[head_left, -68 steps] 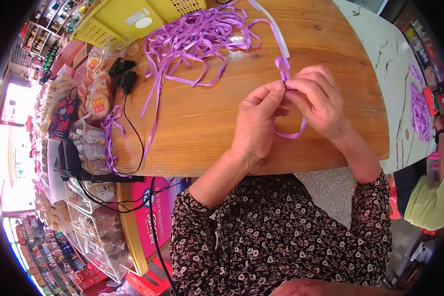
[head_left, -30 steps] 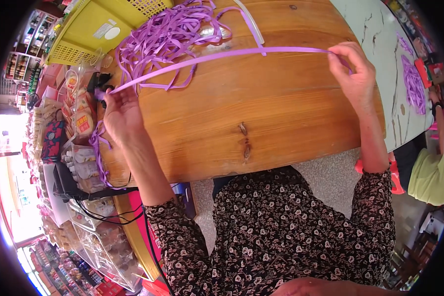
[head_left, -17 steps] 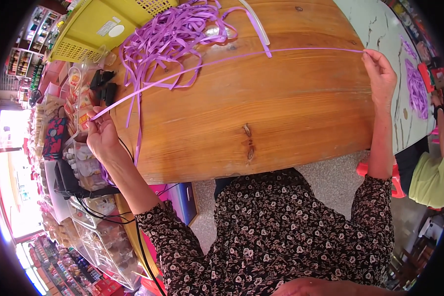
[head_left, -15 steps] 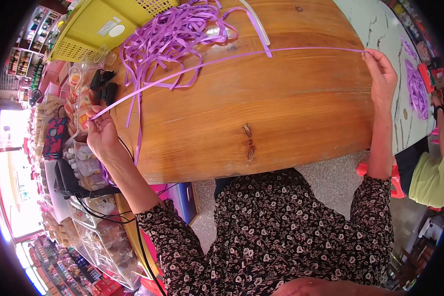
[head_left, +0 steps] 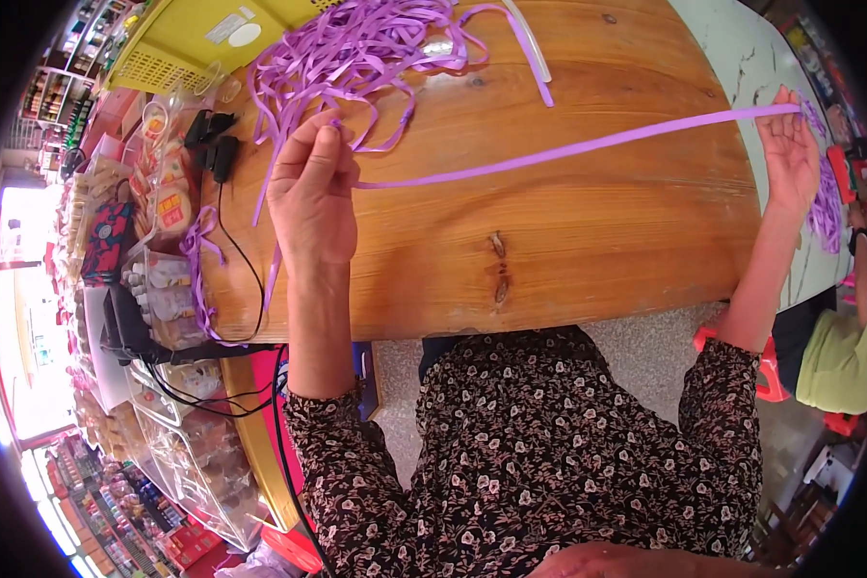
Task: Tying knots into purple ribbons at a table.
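A purple ribbon [head_left: 549, 154] stretches across above the wooden table between my hands, sagging slightly. My left hand [head_left: 313, 197] is raised at the table's left part, thumb and fingertips pinched on purple ribbon, and the stretched length leaves from behind its palm. Out to the right, over the white marbled tabletop, my right hand [head_left: 790, 159] has the ribbon's other end at its fingers, palm facing up. Beyond my left hand lies a tangled heap of purple ribbon [head_left: 356, 58] on the wooden table [head_left: 568, 250].
A yellow plastic basket [head_left: 178, 48] stands at the far left. Packaged goods and black adapters [head_left: 222, 157] with cables crowd the left edge. More purple ribbon [head_left: 826, 212] lies on the white marbled table [head_left: 756, 87] at right, near another person in a yellow-green garment [head_left: 843, 361].
My left hand has moved right and farther over the table, closing into a pinch. My right hand has shifted right. The stretched ribbon has moved right and shows its flat side more.
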`<state>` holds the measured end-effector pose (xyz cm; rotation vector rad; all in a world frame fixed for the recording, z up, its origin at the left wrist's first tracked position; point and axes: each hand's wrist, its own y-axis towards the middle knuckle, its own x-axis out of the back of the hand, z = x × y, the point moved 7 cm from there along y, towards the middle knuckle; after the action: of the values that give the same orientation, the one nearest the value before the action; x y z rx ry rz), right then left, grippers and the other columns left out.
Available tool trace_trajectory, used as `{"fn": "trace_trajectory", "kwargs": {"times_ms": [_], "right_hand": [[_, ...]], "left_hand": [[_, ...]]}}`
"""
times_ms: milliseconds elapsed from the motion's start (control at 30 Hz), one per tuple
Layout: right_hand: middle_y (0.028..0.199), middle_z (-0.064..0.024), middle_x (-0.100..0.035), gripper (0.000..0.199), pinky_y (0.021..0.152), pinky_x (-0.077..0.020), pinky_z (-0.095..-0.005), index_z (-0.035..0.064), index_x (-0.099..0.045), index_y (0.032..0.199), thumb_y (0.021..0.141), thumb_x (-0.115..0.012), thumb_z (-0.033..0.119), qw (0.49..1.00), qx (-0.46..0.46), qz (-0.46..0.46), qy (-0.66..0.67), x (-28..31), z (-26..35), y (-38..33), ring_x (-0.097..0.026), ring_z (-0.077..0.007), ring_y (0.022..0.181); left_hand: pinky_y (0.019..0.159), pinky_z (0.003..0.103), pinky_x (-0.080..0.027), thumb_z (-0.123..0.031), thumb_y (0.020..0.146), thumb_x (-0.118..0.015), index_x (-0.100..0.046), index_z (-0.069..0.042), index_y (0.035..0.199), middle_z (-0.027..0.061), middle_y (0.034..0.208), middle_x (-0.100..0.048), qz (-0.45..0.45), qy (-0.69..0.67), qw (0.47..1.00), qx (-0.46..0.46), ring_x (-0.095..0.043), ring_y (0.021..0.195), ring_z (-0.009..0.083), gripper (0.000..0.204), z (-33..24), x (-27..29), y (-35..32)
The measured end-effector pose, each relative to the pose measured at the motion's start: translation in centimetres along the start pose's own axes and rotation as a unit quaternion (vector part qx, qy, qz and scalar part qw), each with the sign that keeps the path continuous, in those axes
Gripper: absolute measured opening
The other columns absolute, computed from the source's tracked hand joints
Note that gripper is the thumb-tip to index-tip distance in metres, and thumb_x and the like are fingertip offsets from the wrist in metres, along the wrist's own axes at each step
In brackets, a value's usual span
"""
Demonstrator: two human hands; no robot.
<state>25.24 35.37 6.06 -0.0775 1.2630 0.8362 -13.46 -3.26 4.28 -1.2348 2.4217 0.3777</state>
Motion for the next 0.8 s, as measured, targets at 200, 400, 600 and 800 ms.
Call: {"fn": "trace_trajectory", "kwargs": {"times_ms": [200,400,600,800], "right_hand": [[0.108,-0.0219,-0.054,0.029,0.093,-0.0372,-0.0453,-0.0133,-0.046,0.116,0.087,-0.045,-0.007,0.997,0.049,-0.013,-0.062,-1.6,1.4,-0.5,-0.050,-0.0269,0.101],[0.097,-0.0166,-0.061,0.023,0.083,-0.0474,-0.0332,-0.0086,-0.055,0.110,0.090,-0.049,0.000,0.937,-0.019,0.017,-0.349,-6.3,-9.2,0.0,-0.060,-0.0218,0.087],[0.092,-0.0056,-0.058,0.026,0.071,-0.0460,-0.0223,-0.0033,-0.057,0.115,0.090,-0.050,-0.002,0.785,-0.056,0.146,-0.599,-13.2,-18.9,-3.0,-0.056,-0.0109,0.077],[0.089,-0.0009,-0.052,0.033,0.068,-0.0428,-0.0175,-0.0009,-0.058,0.116,0.084,-0.060,-0.007,0.788,-0.063,0.190,-0.582,-14.0,-21.9,-4.6,-0.052,-0.0061,0.077]], "left_hand": [[0.063,0.020,-0.040,-0.001,0.089,-0.057,-0.061,0.002,0.108,0.0065,0.092,-0.064,0.087,-0.011,0.995,0.039,-0.052,0.073,0.0070,0.020,1.4,-3.1,-1.4],[0.061,0.019,-0.039,0.001,0.087,-0.058,-0.063,0.001,0.106,0.0059,0.091,-0.064,0.121,0.044,0.991,0.036,-0.051,0.072,0.0062,0.019,2.3,-6.0,-3.2],[0.060,0.019,-0.039,0.002,0.085,-0.061,-0.062,0.001,0.106,0.0053,0.090,-0.064,0.139,-0.003,0.986,0.096,-0.051,0.069,0.0063,0.021,3.7,-9.3,-4.3],[0.061,0.019,-0.040,0.001,0.085,-0.062,-0.062,0.000,0.104,0.0054,0.090,-0.064,0.167,-0.024,0.979,0.115,-0.052,0.070,0.0069,0.019,5.0,-10.5,-5.1]]}}
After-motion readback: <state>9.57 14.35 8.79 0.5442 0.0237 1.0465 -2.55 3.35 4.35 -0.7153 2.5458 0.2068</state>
